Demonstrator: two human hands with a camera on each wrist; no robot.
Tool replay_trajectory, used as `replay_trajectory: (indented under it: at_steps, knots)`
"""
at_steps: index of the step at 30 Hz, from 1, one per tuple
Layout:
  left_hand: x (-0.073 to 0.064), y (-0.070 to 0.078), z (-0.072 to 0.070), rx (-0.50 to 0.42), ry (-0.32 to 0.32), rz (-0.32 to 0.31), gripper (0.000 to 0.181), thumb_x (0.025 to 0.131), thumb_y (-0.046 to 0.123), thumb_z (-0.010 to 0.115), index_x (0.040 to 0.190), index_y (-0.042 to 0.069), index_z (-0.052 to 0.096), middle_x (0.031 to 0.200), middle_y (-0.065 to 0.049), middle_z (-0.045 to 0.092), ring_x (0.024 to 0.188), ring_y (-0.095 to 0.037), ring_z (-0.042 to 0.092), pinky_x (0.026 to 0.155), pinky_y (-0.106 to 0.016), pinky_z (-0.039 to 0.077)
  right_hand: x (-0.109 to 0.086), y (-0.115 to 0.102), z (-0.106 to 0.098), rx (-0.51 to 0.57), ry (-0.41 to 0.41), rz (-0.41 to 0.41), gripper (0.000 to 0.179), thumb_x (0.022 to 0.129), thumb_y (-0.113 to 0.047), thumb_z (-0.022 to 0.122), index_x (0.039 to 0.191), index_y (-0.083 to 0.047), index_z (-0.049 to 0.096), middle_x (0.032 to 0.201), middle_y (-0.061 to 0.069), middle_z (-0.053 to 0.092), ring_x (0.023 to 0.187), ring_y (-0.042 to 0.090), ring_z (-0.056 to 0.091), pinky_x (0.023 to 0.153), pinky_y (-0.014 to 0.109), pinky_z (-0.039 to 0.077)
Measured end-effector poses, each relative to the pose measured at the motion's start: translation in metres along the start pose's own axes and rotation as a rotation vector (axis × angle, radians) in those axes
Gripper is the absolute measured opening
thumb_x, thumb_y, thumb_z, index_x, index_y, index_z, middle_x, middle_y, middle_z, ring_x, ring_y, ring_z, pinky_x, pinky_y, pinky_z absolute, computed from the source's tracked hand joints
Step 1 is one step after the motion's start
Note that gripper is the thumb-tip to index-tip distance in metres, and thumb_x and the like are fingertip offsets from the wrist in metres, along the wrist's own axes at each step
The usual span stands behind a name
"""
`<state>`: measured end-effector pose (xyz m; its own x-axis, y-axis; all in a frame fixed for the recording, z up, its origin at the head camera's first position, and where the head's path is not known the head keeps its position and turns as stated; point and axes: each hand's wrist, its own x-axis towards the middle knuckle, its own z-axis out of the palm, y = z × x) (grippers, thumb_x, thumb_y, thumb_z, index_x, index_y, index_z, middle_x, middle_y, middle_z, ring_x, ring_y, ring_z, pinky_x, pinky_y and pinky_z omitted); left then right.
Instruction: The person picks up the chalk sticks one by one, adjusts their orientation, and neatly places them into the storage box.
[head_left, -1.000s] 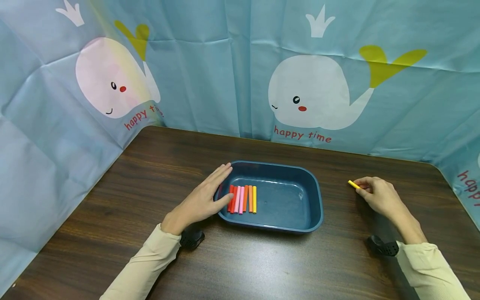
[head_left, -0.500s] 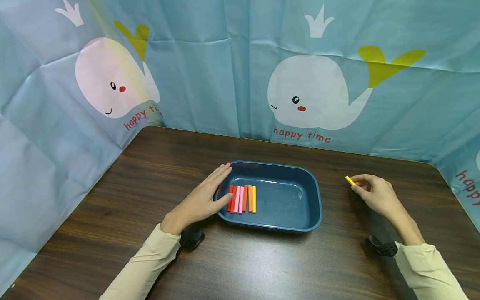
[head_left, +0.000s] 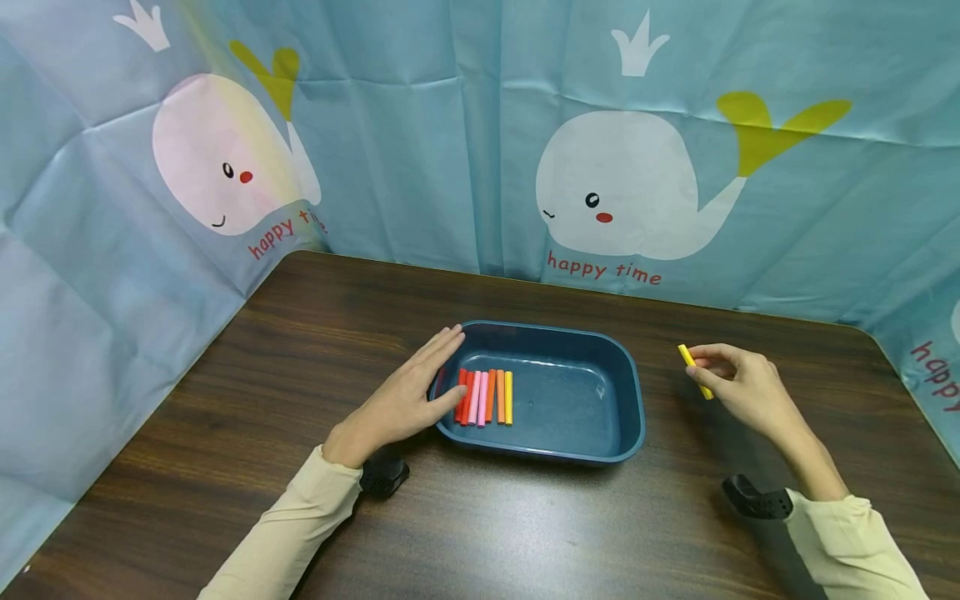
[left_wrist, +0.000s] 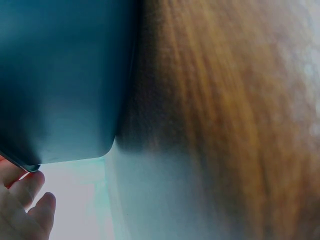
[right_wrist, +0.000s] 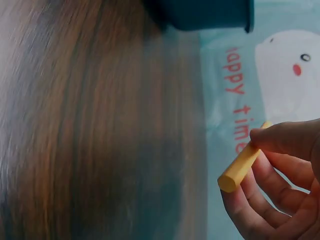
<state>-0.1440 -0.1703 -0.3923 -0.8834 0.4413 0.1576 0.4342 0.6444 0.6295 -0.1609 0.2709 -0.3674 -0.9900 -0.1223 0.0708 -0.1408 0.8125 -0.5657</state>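
My right hand (head_left: 753,396) pinches a short yellow crayon-like stick (head_left: 686,355) between thumb and fingers, right of the blue tray (head_left: 566,408). In the right wrist view the stick (right_wrist: 239,171) slants, its blunt, faceted end towards the camera. My left hand (head_left: 397,408) rests at the tray's left side, fingers extended along the rim and thumb over the inside. Close to that thumb, a row of similar sticks lies side by side on the tray floor: red sticks (head_left: 465,398), pink sticks (head_left: 482,400), orange sticks (head_left: 500,397) and one yellow stick (head_left: 508,398).
The tray stands mid-way on a dark wood-grain table (head_left: 337,333). A light blue curtain (head_left: 405,167) printed with whales hangs along the table's back and sides. Black wrist devices are strapped under both forearms.
My right hand has moved slightly left towards the tray and turned the yellow stick more upright, so more of its length shows. The left hand and tray have stayed put.
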Motion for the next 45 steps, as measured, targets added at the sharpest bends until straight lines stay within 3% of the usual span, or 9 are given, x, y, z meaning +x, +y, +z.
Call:
replay_trajectory:
  at_steps: [5,10,22,45]
  knots:
    - [-0.001,0.001,0.0,0.002,-0.006,-0.004,0.075,0.095,0.028,0.066,0.157,0.009,0.028,0.166,-0.002,0.022,0.155,-0.024,0.016,0.121,-0.052,0.025,-0.004,-0.011,0.0,0.035,0.03,-0.011,0.036,0.097,-0.025,0.065,0.121,0.002,0.065,0.103,0.021,0.071,0.073,-0.014,0.056,0.058,0.022,0.048]
    - [-0.001,0.001,0.0,-0.006,-0.005,-0.006,0.075,0.095,0.027,0.066,0.157,0.009,0.028,0.166,-0.002,0.021,0.155,-0.024,0.016,0.121,-0.053,0.025,-0.007,-0.025,0.0,0.094,0.05,-0.007,0.037,0.096,-0.029,0.065,0.121,0.0,0.065,0.103,0.017,0.069,0.07,-0.007,0.061,0.058,0.022,0.048]
    - [-0.001,0.002,-0.001,-0.007,-0.008,-0.012,0.075,0.095,0.027,0.066,0.157,0.01,0.028,0.167,-0.002,0.021,0.155,-0.024,0.015,0.121,-0.054,0.025,-0.007,-0.055,0.003,0.201,0.018,-0.007,0.038,0.097,-0.029,0.065,0.123,-0.001,0.062,0.104,0.016,0.068,0.073,-0.002,0.067,0.066,0.024,0.058]
    - [-0.001,0.001,-0.001,-0.004,-0.006,-0.015,0.074,0.095,0.028,0.065,0.157,0.01,0.028,0.166,-0.003,0.022,0.155,-0.024,0.016,0.121,-0.053,0.025,-0.001,-0.095,0.019,0.327,-0.046,-0.037,0.036,0.098,-0.022,0.063,0.125,0.001,0.058,0.106,0.016,0.066,0.074,0.001,0.067,0.068,0.022,0.057]
